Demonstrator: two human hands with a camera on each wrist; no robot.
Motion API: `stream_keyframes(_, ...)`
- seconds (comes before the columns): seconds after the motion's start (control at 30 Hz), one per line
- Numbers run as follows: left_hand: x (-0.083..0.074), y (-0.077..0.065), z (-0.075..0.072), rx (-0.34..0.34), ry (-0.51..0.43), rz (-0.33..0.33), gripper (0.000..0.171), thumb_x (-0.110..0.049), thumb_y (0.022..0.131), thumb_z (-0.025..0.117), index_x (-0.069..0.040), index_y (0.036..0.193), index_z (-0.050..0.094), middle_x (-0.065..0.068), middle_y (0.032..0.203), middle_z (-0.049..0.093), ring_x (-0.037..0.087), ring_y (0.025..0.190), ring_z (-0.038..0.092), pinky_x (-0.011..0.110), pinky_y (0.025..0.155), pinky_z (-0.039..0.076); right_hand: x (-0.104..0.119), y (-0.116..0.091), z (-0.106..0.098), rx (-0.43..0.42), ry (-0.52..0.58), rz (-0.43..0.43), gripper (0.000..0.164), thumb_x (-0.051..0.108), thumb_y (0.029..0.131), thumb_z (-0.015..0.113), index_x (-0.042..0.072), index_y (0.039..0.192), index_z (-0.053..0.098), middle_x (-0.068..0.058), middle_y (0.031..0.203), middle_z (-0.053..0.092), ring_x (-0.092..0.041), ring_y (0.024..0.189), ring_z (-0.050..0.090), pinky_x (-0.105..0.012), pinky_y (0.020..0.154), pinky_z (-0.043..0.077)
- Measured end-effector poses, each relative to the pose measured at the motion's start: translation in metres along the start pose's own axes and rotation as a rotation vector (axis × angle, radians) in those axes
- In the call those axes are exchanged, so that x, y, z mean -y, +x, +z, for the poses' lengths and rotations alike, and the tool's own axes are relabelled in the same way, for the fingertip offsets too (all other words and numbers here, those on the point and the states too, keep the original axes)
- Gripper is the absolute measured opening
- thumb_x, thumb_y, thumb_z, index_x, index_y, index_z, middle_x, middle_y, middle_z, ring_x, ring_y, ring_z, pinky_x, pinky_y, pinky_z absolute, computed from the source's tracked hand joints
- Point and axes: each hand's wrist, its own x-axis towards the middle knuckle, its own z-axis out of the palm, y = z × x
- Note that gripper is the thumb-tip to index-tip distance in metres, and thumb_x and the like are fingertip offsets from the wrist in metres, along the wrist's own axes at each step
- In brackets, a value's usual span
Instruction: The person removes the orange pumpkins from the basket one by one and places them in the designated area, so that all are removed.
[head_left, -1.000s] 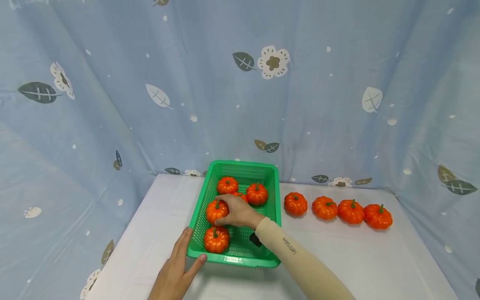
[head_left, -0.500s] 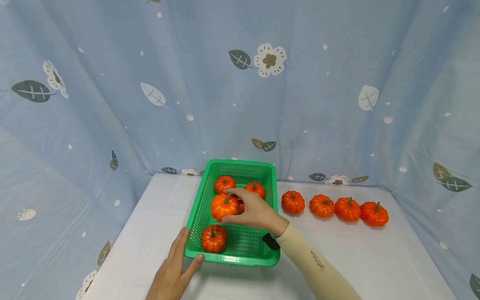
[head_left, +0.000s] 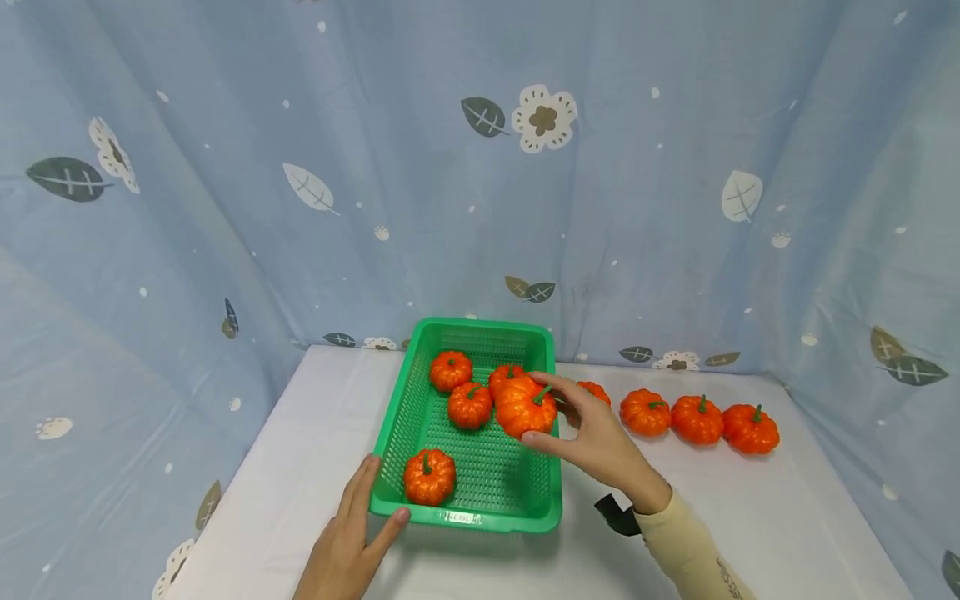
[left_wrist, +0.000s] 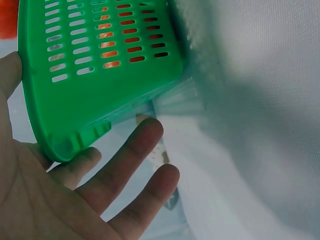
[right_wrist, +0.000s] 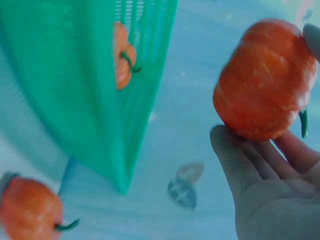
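My right hand (head_left: pixel 600 446) grips a small orange pumpkin (head_left: pixel 519 408) with a green stem, thumb on the near side and fingers on the far side. In the head view it overlaps the right wall of a green plastic basket (head_left: pixel 517 524); the right wrist view has the pumpkin (right_wrist: pixel 265 80) raised above the rim. My left hand (head_left: pixel 347 533) rests at the basket's front left corner. Its thumb touches the rim, while the fingers (left_wrist: pixel 117 167) are extended and spread outside the basket (left_wrist: pixel 100 95). Several pumpkins lie inside, including one at the front left (head_left: pixel 429 477).
Right of the basket, several more pumpkins stand in a row, among them one in the middle (head_left: pixel 697 419) and one at the end (head_left: pixel 751 430). The nearest pumpkin (head_left: pixel 596 392) is partly hidden by my right hand. A blue patterned curtain (head_left: pixel 420 208) encloses the white table (head_left: pixel 292 467).
My right hand has lifted the pumpkin from the basket's left side and carried it right to the right wall. The left hand has stayed at the corner.
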Motion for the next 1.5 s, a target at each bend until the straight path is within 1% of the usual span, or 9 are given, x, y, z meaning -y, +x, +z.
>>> stream_keyframes(0.13,0.000,0.001,0.000,-0.002,-0.001,0.002,0.081,-0.053,0.100,0.059,-0.021,0.164,0.019,0.010,0.164,0.028,0.043,0.132,0.050,0.062,0.098,0.047,-0.010,-0.015,-0.019,-0.116,-0.002,0.034,0.075,0.028,0.086,0.085,0.028,0.151,0.048,0.001,0.139,0.055,-0.022,0.121,0.059,-0.033,0.102,0.050)
stream_keyframes(0.33,0.000,0.000,-0.001,0.012,0.005,-0.002,0.082,-0.053,0.100,0.058,-0.020,0.164,0.018,0.012,0.164,0.028,0.044,0.130,0.052,0.062,0.097,0.048,-0.021,-0.035,-0.042,-0.251,-0.101,0.108,0.077,0.029,0.086,0.084,0.030,0.152,0.045,0.002,0.150,0.049,-0.025,0.134,0.051,-0.044,0.107,0.045)
stream_keyframes(0.43,-0.001,0.000,-0.001,0.010,0.007,0.001,0.081,-0.053,0.101,0.058,-0.019,0.164,0.019,0.013,0.163,0.028,0.045,0.128,0.053,0.062,0.096,0.048,-0.034,-0.044,-0.047,-0.272,-0.161,0.135,0.076,0.032,0.086,0.084,0.029,0.152,0.046,0.000,0.150,0.049,-0.028,0.133,0.053,-0.035,0.104,0.049)
stream_keyframes(0.5,-0.001,0.000,0.000,0.009,0.010,-0.002,0.081,-0.053,0.101,0.058,-0.020,0.164,0.018,0.013,0.164,0.028,0.045,0.128,0.053,0.062,0.096,0.048,-0.046,-0.049,-0.048,-0.273,-0.204,0.143,0.076,0.035,0.086,0.083,0.025,0.152,0.046,-0.002,0.149,0.049,-0.029,0.131,0.054,-0.031,0.101,0.050)
stream_keyframes(0.57,-0.001,0.001,0.000,0.008,0.008,-0.002,0.081,-0.053,0.101,0.058,-0.020,0.164,0.018,0.012,0.164,0.028,0.045,0.128,0.053,0.062,0.096,0.048,-0.058,-0.055,-0.047,-0.271,-0.242,0.155,0.076,0.038,0.086,0.083,0.020,0.151,0.048,-0.005,0.148,0.050,-0.031,0.129,0.055,-0.034,0.101,0.051)
stream_keyframes(0.7,0.000,0.001,0.001,0.014,0.012,-0.013,0.082,-0.054,0.100,0.058,-0.022,0.164,0.018,0.011,0.164,0.028,0.045,0.130,0.052,0.062,0.096,0.048,-0.081,-0.067,-0.043,-0.247,-0.279,0.188,0.079,0.043,0.084,0.084,0.011,0.148,0.049,-0.013,0.147,0.051,-0.036,0.129,0.054,-0.050,0.102,0.048)
stream_keyframes(0.8,-0.001,0.000,0.001,0.013,0.018,-0.014,0.082,-0.054,0.100,0.058,-0.021,0.164,0.019,0.011,0.164,0.028,0.044,0.131,0.050,0.062,0.097,0.048,-0.093,-0.075,-0.037,-0.222,-0.300,0.204,0.081,0.043,0.082,0.085,0.008,0.147,0.049,-0.016,0.148,0.050,-0.038,0.128,0.054,-0.055,0.100,0.049)
stream_keyframes(1.23,-0.001,0.001,0.002,0.007,0.016,-0.012,0.081,-0.054,0.100,0.058,-0.020,0.163,0.020,0.010,0.163,0.030,0.042,0.132,0.050,0.061,0.098,0.048,-0.115,-0.080,-0.017,-0.155,-0.390,0.263,0.084,0.026,0.077,0.091,0.008,0.147,0.048,-0.018,0.145,0.050,-0.039,0.125,0.055,-0.058,0.099,0.049)
stream_keyframes(1.5,0.000,0.002,0.002,-0.011,0.015,0.003,0.081,-0.052,0.100,0.060,-0.020,0.163,0.022,0.010,0.163,0.032,0.041,0.132,0.051,0.061,0.098,0.048,-0.120,-0.076,-0.012,-0.125,-0.387,0.307,0.088,0.029,0.075,0.092,0.006,0.147,0.046,-0.020,0.143,0.051,-0.042,0.129,0.051,-0.063,0.103,0.044)
